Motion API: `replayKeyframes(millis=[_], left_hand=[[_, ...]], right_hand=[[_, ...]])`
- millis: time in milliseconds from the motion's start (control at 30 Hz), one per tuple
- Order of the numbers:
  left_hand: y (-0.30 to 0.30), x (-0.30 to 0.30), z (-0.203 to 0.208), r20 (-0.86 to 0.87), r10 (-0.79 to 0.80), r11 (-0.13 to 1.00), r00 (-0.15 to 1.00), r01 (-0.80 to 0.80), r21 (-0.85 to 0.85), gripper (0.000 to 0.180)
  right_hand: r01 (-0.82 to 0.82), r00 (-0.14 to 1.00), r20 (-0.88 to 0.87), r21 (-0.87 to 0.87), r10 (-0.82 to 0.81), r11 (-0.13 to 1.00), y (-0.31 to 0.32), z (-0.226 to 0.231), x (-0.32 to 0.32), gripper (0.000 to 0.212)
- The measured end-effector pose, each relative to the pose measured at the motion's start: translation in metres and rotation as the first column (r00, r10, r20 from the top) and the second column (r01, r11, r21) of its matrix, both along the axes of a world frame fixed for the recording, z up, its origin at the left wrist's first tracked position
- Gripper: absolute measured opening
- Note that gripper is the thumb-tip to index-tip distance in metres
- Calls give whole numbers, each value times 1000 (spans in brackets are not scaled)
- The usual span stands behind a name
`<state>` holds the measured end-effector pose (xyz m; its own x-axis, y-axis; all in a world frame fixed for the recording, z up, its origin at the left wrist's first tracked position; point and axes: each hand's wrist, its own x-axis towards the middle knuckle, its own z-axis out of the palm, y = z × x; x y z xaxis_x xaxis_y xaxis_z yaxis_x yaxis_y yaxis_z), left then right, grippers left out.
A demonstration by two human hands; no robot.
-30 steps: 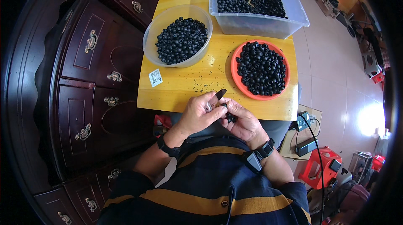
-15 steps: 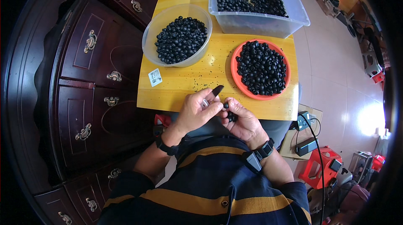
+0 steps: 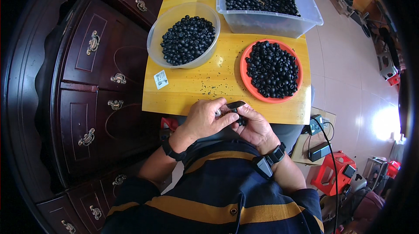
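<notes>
At the near edge of the yellow bench (image 3: 174, 98) the two hands are together, the left hand (image 3: 201, 118) closed round a dark-bladed knife (image 3: 236, 104) whose long axis runs roughly left to right, its tip by the right thumb, and the right hand (image 3: 257, 129) curled round a few black beads (image 3: 242, 121) just below the blade. Beyond them, ahead and rightward, a red plate (image 3: 272, 100) of beads lies nearer the right hand; farther off stand a round tub (image 3: 153, 55) at left and a rectangular bin (image 3: 266, 24).
</notes>
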<state>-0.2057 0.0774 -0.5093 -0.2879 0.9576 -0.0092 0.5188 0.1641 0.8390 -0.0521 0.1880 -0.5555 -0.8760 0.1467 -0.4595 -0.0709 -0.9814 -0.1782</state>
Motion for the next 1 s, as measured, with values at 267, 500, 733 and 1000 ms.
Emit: replayKeyframes(millis=[267,500,733,1000], left_hand=[[2,-1,0,-37,-9,999,999,8,-32,34],[4,0,-1,-70,-18,1000,997,19,9,33],[6,2,-1,-76,-28,999,997,25,-48,35],[6,3,2,-10,51,996,999,-50,68,27]], right_hand=[[-4,1000,-19,6,4,1000,3,-1,1,1],[-12,999,-32,27,13,1000,6,-3,1,3],[17,996,-91,31,-14,999,7,-12,3,2],[35,995,-89,4,-35,999,4,-5,1,5]])
